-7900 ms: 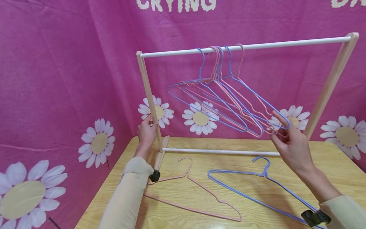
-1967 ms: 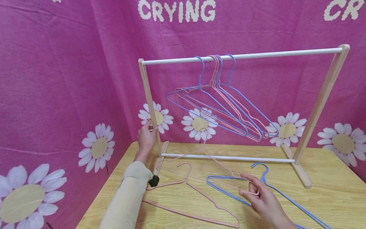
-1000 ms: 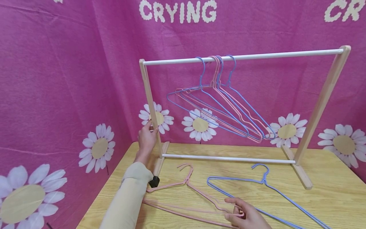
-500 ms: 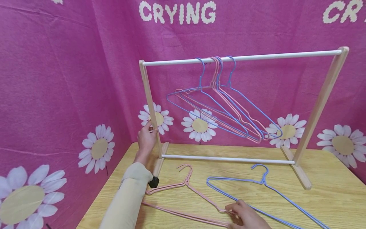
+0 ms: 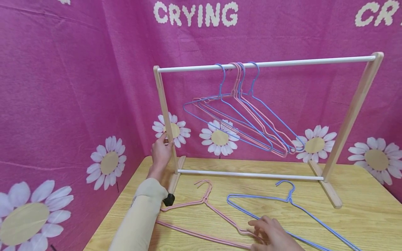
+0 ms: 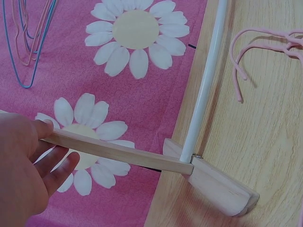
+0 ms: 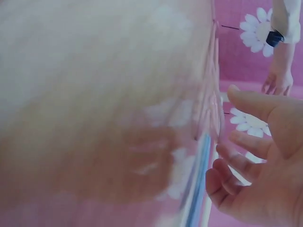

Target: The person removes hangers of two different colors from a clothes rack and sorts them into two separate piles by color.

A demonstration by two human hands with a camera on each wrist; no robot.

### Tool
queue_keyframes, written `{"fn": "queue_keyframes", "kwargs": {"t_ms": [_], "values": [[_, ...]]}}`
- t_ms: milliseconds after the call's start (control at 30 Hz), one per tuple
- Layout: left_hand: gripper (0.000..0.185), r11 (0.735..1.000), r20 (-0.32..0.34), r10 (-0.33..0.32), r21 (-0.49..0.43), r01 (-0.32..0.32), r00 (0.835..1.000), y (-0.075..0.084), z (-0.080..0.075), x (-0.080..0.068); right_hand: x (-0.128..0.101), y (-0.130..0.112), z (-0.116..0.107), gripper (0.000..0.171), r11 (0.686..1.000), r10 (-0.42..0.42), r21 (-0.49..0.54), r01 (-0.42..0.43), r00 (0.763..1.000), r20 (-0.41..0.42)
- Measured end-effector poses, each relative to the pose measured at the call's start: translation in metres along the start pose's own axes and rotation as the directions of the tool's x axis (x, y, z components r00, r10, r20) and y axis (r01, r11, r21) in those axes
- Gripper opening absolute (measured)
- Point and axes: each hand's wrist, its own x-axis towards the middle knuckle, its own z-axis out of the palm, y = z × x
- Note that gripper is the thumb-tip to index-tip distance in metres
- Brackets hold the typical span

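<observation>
My left hand [image 5: 161, 151] holds the left wooden post [image 5: 165, 108] of a small clothes rack, thumb on one side and fingers on the other, as the left wrist view shows. Two pink hangers [image 5: 205, 199] lie stacked on the table in front of the rack, hooks toward it. Over their right end is my right hand [image 5: 273, 235], fingers loosely bent. The right wrist view shows nothing between the thumb and fingers of this right hand [image 7: 265, 146]. To the right lie blue hangers [image 5: 289, 198], stacked, partly behind the right hand.
Several pink and blue hangers [image 5: 240, 77] hang mid-way along the rack's white top rail [image 5: 298, 62]. A white lower bar [image 5: 251, 174] joins the wooden feet on the table [image 5: 355, 195]. Behind stands a magenta cloth [image 5: 110, 69] with daisies.
My right hand has taken a pink hanger off the rail, brought it down and laid it on the other pink hanger, then let go. My left hand has stayed on the post.
</observation>
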Motion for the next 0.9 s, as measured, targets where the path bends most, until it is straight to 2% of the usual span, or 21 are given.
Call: {"fn": "queue_keyframes", "kwargs": {"t_ms": [100,167,300,400,733,900], "values": [[0.039,1.000,0.008,-0.003,-0.006,0.003,1.000,0.001,-0.001,-0.001,0.002,-0.006,-0.011,0.048,0.999,-0.033,-0.038,0.029,0.994,-0.105],[0.040,1.000,0.012,-0.006,-0.010,0.006,1.000,0.001,-0.001,-0.001,0.005,-0.012,-0.019,0.048,0.997,-0.023,-0.072,0.009,0.980,-0.197],[0.040,1.000,0.014,-0.011,-0.017,0.011,1.000,0.002,-0.001,-0.001,0.012,-0.024,-0.039,0.050,0.992,0.004,-0.119,-0.050,0.935,-0.356],[0.041,1.000,0.011,-0.010,-0.019,0.010,1.000,0.001,-0.001,-0.001,0.018,-0.030,-0.056,0.054,0.987,-0.035,-0.154,-0.040,0.888,-0.458],[0.041,1.000,0.011,-0.008,-0.015,0.008,1.000,0.002,-0.001,-0.002,0.029,-0.039,-0.106,0.062,0.985,-0.117,-0.170,0.008,0.758,-0.642],[0.041,1.000,0.000,-0.008,-0.009,0.008,1.000,0.002,0.000,-0.002,0.035,-0.034,-0.123,0.068,0.970,-0.192,-0.239,0.037,0.717,-0.670]]}}
